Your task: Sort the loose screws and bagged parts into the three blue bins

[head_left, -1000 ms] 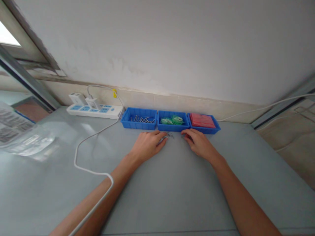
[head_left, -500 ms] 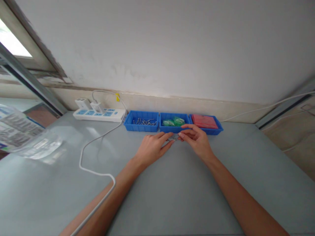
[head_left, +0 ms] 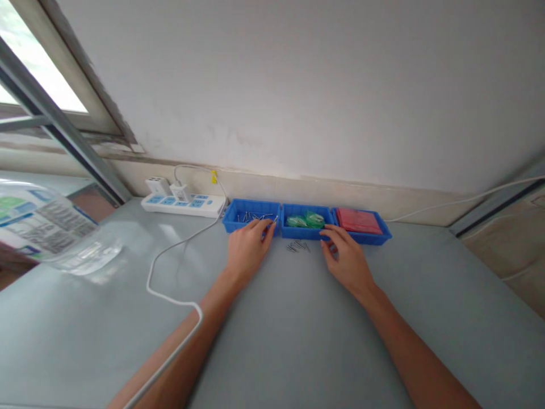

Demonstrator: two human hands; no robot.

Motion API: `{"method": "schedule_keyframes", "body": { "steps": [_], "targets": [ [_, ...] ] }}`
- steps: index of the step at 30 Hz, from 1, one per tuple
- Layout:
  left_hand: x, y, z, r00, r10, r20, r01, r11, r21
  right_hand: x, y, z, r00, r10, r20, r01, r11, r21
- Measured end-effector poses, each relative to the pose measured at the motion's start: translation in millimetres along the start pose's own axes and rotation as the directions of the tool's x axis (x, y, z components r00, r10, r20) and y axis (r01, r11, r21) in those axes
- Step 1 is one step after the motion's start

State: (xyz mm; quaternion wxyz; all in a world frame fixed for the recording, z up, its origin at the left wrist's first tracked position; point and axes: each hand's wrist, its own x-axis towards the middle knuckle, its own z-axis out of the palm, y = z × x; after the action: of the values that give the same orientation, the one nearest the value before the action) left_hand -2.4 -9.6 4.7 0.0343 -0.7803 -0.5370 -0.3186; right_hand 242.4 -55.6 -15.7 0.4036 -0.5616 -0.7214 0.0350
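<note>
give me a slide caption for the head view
Left hand holds a screw at the left blue tray, right hand rests by loose screws on the grey table.

A grey desk (head_left: 298, 341) is stretching out toward a pale wall (head_left: 298, 85). A white power strip (head_left: 183, 203) with blue sockets is lying along the far edge at the left, with white plugs (head_left: 168, 187) sitting in it. A white cable (head_left: 170, 267) is looping from there across the desk toward the near edge. A red-filled blue tray (head_left: 361, 222) is sitting at the right end of a row by the wall. A clear plastic bag (head_left: 55, 233) with printed labels is resting at the far left. A window frame (head_left: 63, 125) is slanting across the upper left corner. Another white cable (head_left: 468, 199) is running along the wall at the right.
</note>
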Motion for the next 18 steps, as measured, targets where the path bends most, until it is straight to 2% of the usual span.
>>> {"method": "schedule_keyframes", "body": {
  "steps": [2, 5, 11, 16, 18],
  "targets": [
    [2, -4, -1.3, 0.998, -0.062, 0.017, 0.061, 0.998, 0.023, -2, 5, 3, 0.999, -0.009, 0.037, 0.011, 0.998, -0.07],
    [1, -2, -1.2, 0.996, -0.059, 0.064, 0.057, 0.998, 0.041, -3, 9, 6, 0.998, -0.038, 0.056, 0.042, 0.996, -0.085],
    [-7, 13, 4.4, 0.988, 0.082, 0.128, -0.084, 0.996, 0.009, -1, 4, 3, 0.997, -0.069, 0.032, 0.072, 0.994, -0.086],
    [-11, 19, 7.3, 0.964, 0.176, 0.202, -0.181, 0.983, 0.009, 0, -3, -1, 0.994, -0.096, -0.053, 0.088, 0.986, -0.144],
    [-11, 21, 7.2, 0.945, 0.204, 0.254, -0.21, 0.978, -0.003, -1, -6, 1, 0.993, -0.111, -0.04, 0.104, 0.982, -0.155]
  ]
}}
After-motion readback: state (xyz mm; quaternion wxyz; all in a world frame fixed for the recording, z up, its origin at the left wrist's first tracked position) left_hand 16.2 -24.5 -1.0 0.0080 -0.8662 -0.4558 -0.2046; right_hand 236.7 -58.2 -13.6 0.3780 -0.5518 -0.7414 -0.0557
